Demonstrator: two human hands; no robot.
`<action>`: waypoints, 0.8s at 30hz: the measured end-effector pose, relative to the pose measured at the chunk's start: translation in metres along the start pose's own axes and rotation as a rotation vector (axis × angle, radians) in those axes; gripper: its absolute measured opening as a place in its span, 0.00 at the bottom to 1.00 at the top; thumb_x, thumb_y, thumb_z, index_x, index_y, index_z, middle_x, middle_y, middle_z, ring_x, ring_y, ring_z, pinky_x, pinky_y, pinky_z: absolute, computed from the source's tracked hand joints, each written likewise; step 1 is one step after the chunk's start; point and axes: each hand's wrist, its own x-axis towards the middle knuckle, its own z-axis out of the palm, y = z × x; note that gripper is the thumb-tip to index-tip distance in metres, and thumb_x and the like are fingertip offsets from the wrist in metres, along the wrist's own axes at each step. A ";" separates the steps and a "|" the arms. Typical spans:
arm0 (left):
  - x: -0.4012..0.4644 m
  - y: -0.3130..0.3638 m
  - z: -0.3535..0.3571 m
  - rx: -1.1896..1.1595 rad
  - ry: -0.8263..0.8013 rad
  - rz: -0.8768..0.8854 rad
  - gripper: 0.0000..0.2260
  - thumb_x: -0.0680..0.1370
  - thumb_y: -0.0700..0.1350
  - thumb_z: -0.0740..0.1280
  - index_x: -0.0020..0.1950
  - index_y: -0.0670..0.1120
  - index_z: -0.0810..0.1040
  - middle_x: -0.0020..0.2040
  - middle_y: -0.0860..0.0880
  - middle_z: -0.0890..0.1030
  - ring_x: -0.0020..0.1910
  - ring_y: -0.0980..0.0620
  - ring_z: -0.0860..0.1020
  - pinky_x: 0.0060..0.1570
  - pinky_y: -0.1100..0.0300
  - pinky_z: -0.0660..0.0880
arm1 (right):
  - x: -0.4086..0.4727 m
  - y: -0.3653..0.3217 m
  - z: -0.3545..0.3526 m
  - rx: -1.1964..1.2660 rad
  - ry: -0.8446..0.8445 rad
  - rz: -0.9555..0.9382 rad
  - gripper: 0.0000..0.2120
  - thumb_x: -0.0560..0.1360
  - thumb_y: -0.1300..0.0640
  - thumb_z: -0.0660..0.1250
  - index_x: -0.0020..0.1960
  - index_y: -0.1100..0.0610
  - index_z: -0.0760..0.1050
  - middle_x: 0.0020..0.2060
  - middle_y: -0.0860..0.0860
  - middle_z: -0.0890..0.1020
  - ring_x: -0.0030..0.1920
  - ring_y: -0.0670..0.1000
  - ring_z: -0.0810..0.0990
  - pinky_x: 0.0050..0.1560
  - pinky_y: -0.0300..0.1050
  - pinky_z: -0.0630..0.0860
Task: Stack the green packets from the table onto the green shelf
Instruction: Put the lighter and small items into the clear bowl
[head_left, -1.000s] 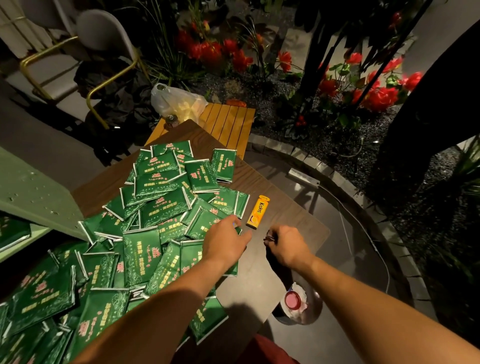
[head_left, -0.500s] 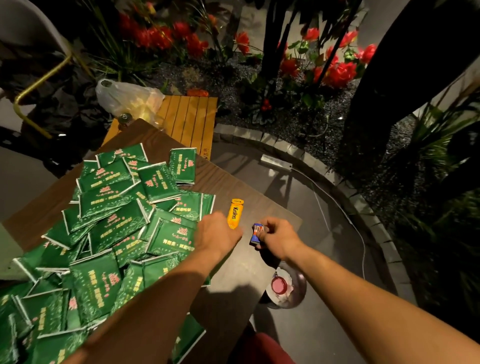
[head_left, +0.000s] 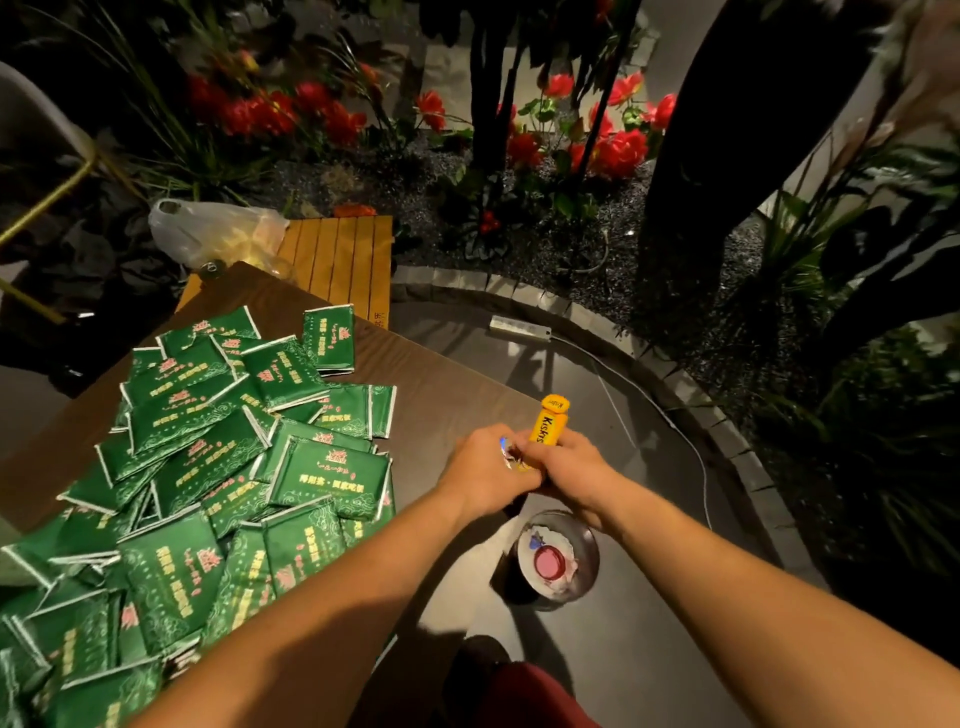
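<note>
Several green packets lie in a loose heap over the left half of the brown table. The green shelf is out of view. My two hands meet near the table's right corner, away from the heap. My left hand pinches a small shiny foil wrapper. My right hand curls round the lower end of a yellow Kiskys tube, which sticks up between the hands.
On the floor below my hands stands a small round bin with a pink cap and scraps inside. Behind the table are an orange slatted stool and a plastic bag. A stone-edged flower bed curves along the right.
My left hand left the packets and came over to my right hand. The yellow tube, earlier flat on the table, now stands in my right hand. The view swung right, losing the shelf.
</note>
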 end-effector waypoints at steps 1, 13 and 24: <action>-0.003 0.002 0.008 -0.055 -0.007 -0.028 0.09 0.71 0.43 0.75 0.48 0.45 0.79 0.38 0.46 0.83 0.36 0.47 0.81 0.38 0.55 0.78 | -0.004 0.002 -0.008 0.028 0.022 -0.005 0.02 0.79 0.64 0.67 0.50 0.63 0.77 0.39 0.58 0.80 0.36 0.53 0.79 0.39 0.49 0.79; -0.015 -0.015 0.141 -0.077 -0.092 -0.327 0.12 0.75 0.36 0.64 0.59 0.39 0.75 0.55 0.40 0.80 0.46 0.43 0.79 0.33 0.60 0.73 | -0.031 0.096 -0.085 -0.207 0.173 0.121 0.11 0.78 0.66 0.59 0.40 0.55 0.67 0.35 0.56 0.74 0.38 0.56 0.74 0.45 0.63 0.79; 0.030 -0.125 0.263 -0.095 -0.168 -0.440 0.13 0.79 0.39 0.69 0.63 0.41 0.77 0.54 0.42 0.81 0.53 0.45 0.78 0.55 0.58 0.74 | 0.046 0.230 -0.103 -0.284 0.123 0.288 0.13 0.78 0.56 0.67 0.61 0.55 0.70 0.45 0.55 0.78 0.46 0.55 0.79 0.40 0.46 0.78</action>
